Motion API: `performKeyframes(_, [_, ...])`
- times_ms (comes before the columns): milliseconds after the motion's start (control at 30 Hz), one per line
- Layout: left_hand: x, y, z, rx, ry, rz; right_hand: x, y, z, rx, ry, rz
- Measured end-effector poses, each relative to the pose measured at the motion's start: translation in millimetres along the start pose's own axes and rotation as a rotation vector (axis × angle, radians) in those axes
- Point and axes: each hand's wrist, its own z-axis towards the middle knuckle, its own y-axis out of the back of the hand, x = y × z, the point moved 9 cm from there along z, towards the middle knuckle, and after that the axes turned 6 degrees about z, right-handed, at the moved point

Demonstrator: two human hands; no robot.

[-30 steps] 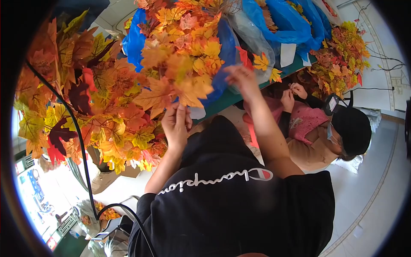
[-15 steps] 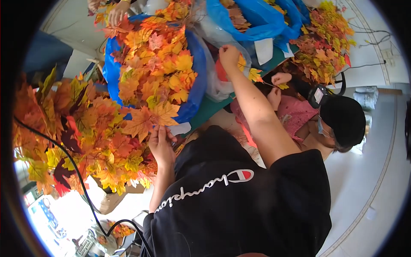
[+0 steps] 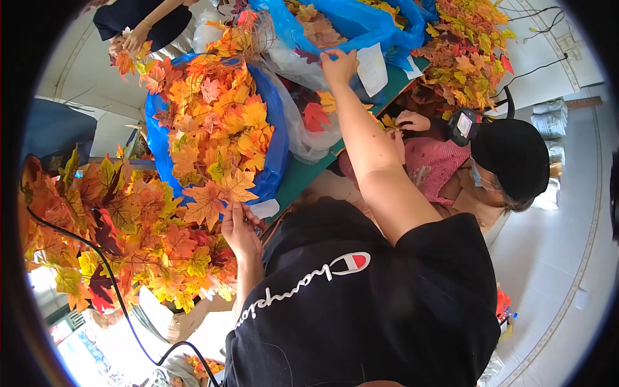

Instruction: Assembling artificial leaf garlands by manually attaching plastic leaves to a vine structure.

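Observation:
My left hand (image 3: 241, 233) is closed in a pinch round the stem of an orange maple leaf sprig (image 3: 219, 195), whose broad leaves spread above the fingertips. Just beyond it stands a blue bag (image 3: 278, 138) heaped with loose orange and yellow artificial maple leaves (image 3: 216, 116). My right arm is stretched far over the table. Its hand (image 3: 340, 67) has curled fingers at the near rim of a second blue bag (image 3: 367, 40), which holds paler leaves (image 3: 317, 29). Whatever those fingers pinch is hidden. Beneath that wrist lies a clear plastic bag (image 3: 293, 116) with red leaves (image 3: 315, 117) in it.
Thick leaf bunches (image 3: 135, 226) stand at the left, crossed by a black cable (image 3: 115, 277). More foliage (image 3: 465, 61) is piled at the far right. A co-worker in a black cap (image 3: 516, 158) sits close on my right; another person's hands (image 3: 134, 40) work at the far left.
My right hand has moved farther away, from above the clear bag to the second blue bag's rim. My left hand keeps the sprig. The whole view has shifted slightly.

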Motion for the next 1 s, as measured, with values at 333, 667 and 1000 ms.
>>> performKeyframes(333, [2, 8, 7, -0.101, -0.06, 0.081, 43, 31, -53, 0.055, 0.121, -0.008])
performKeyframes(667, [-1, 0, 32, -0.021, -0.104, -0.156, 146, 55, -269, 1.192, -0.059, 0.669])
performKeyframes(1000, [4, -26, 25, -0.036, -0.044, -0.13, 120, 32, -307, 1.215, -0.667, 0.847])
